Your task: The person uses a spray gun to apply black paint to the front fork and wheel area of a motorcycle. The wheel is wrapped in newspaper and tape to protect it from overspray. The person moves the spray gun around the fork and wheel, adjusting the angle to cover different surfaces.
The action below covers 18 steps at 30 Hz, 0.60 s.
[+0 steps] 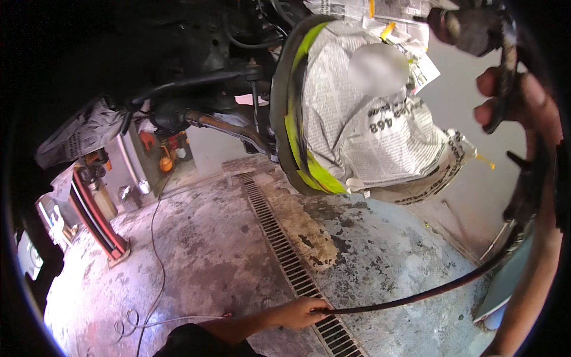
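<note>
Low in the middle, my left hand is closed around a dark hose. That hose curves up to the right toward a dark, grimy spray gun. At the upper right my right hand grips the gun, its fingers around the lever-like part below the body. Left of the gun is a wheel wrapped in newspaper, with yellow-green tape along its edge. The gun's lower end is in deep shadow and hard to make out.
Dark vehicle underparts and a rod hang overhead at the left. A floor drain grate crosses the worn concrete. A red post stands at the left, and a thin cable lies on the floor.
</note>
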Available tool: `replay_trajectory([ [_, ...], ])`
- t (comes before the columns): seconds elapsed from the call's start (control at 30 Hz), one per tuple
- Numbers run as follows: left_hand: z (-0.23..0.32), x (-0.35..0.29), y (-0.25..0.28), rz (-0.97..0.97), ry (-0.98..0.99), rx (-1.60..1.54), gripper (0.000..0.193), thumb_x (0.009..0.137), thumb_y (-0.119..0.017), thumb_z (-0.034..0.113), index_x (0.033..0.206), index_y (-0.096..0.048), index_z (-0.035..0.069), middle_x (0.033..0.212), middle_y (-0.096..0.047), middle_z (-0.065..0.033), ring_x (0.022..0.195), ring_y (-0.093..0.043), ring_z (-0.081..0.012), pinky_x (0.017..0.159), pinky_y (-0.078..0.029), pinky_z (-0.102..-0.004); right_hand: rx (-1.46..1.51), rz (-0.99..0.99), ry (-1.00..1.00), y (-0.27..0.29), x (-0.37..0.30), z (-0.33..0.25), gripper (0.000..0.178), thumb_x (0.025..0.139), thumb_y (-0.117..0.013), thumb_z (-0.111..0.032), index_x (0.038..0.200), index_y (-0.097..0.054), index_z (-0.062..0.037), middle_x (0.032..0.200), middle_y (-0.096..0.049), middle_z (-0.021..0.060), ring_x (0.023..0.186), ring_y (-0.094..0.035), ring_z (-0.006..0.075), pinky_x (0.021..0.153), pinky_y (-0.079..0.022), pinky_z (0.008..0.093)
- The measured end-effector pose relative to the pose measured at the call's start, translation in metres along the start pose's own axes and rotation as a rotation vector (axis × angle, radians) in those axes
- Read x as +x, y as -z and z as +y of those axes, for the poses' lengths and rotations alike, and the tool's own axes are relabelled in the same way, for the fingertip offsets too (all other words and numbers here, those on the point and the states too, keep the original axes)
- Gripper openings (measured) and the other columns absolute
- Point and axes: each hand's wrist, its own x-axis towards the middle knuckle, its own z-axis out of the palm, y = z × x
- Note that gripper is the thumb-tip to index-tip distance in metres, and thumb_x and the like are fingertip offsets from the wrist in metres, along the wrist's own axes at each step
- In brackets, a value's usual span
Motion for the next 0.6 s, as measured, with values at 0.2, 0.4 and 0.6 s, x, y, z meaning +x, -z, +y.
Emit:
replay_trajectory([
  [0.2,0.004,-0.031,-0.014,0.278,0.087,-0.029,0.039,0.096,-0.073,0.035,0.116,-0.068,0.003,0.088,-0.068,-0.0096,0.084,-0.066,-0.0168,0.074,-0.050,-0.0361,0.123,0.115,-0.162,-0.004,0.002,0.016,0.032,0.099,-0.065,-0.021,0.118,-0.068,0.0044,0.101,-0.074,0.0143,0.086,-0.071,0.0226,0.083,-0.056,0.0351],
  [0.4,0.009,-0.039,-0.019,0.414,0.167,-0.045,0.033,0.099,-0.069,0.038,0.102,-0.074,0.005,0.068,-0.063,-0.0045,0.059,-0.058,-0.0137,0.055,-0.044,-0.0342,0.226,0.025,-0.148,-0.004,0.010,0.007,0.027,0.098,-0.068,-0.016,0.113,-0.069,0.0056,0.098,-0.074,0.0133,0.083,-0.070,0.0214,0.081,-0.055,0.0336],
  [0.6,0.046,-0.066,-0.015,0.469,0.168,0.149,0.028,0.099,-0.069,0.032,0.099,-0.071,0.004,0.066,-0.059,-0.0038,0.058,-0.054,-0.0146,0.056,-0.043,-0.0367,0.211,-0.054,-0.198,-0.004,0.029,0.003,0.022,0.097,-0.069,-0.015,0.105,-0.069,0.0057,0.088,-0.070,0.0068,0.077,-0.065,0.0142,0.074,-0.052,0.0286],
])
